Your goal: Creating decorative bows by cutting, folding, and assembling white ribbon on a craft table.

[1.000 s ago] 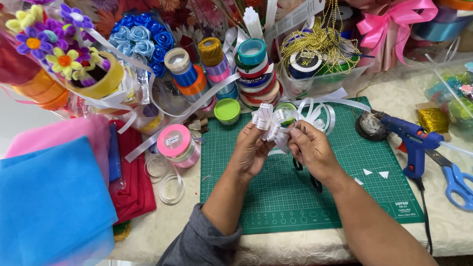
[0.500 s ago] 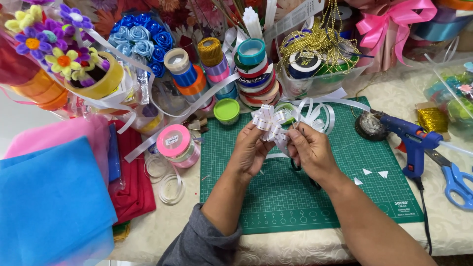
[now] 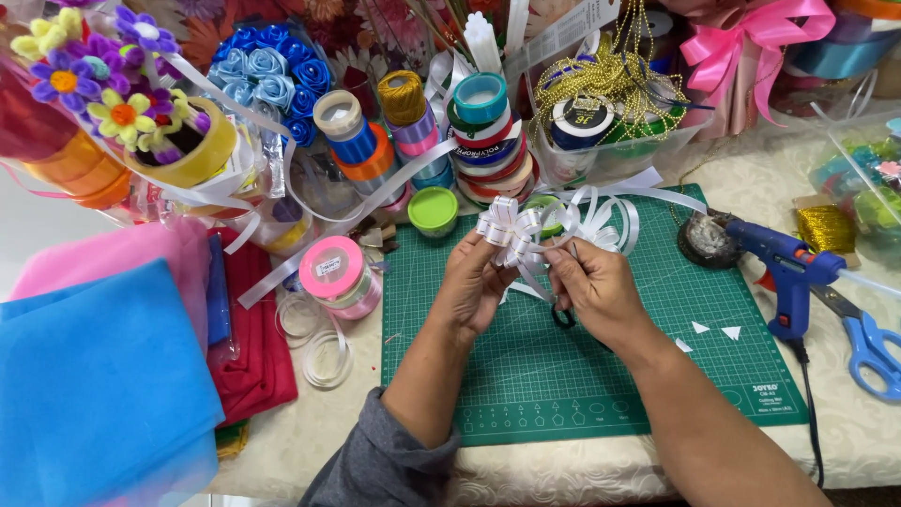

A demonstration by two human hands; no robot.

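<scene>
A white ribbon bow (image 3: 511, 227) of several loops is held above the green cutting mat (image 3: 601, 376). My left hand (image 3: 474, 286) grips it from below on the left side. The fingers of my right hand (image 3: 596, 286) pinch the bow's loops from the right. Loose white ribbon loops (image 3: 610, 211) trail off behind the bow toward the far side of the mat. Something dark (image 3: 563, 317), partly hidden, lies on the mat under my right hand.
Ribbon spools (image 3: 488, 141) and a pink tape roll (image 3: 336, 272) stand left and behind the mat. A blue glue gun (image 3: 788, 272) and blue scissors (image 3: 873, 343) lie at right. Blue and pink mesh fabric (image 3: 94, 376) lies at left. Paper flowers (image 3: 94, 84) fill the back left.
Both hands have stayed over the mat with the bow; the fingers have shifted slightly on the loops.
</scene>
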